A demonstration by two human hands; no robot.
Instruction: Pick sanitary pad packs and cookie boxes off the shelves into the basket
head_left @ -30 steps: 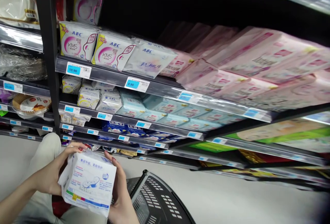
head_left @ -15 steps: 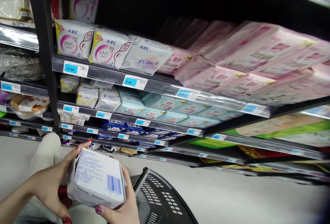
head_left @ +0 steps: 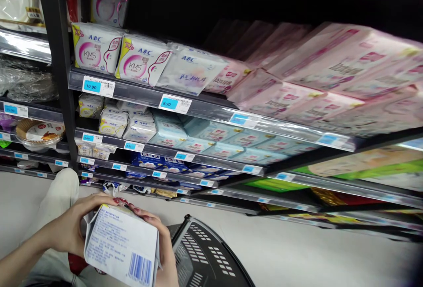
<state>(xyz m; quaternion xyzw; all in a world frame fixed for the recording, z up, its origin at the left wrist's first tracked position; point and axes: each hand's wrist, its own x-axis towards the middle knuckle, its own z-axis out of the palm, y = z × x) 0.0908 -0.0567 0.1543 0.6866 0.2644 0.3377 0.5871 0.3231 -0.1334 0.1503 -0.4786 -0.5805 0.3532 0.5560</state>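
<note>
The fingers of the left hand [head_left: 68, 225] and right hand [head_left: 166, 251] grip a white pack [head_left: 119, 243] from opposite sides, its barcode [head_left: 140, 267] showing. A black basket [head_left: 207, 239] is near the right hand.

Yellow-edged pad packs [head_left: 143, 60], 10 o'clock: "ABC", "KMS"
Silvery pad pack [head_left: 191, 68], 11 o'clock: "ABC"
Upper price tag [head_left: 98, 86], toward 10: "10.90"
Neighbouring price tag [head_left: 174, 103], 10 o'clock: "8.90"
Held pack [head_left: 120, 245], 7 o'clock: blue print, too small to read
</note>
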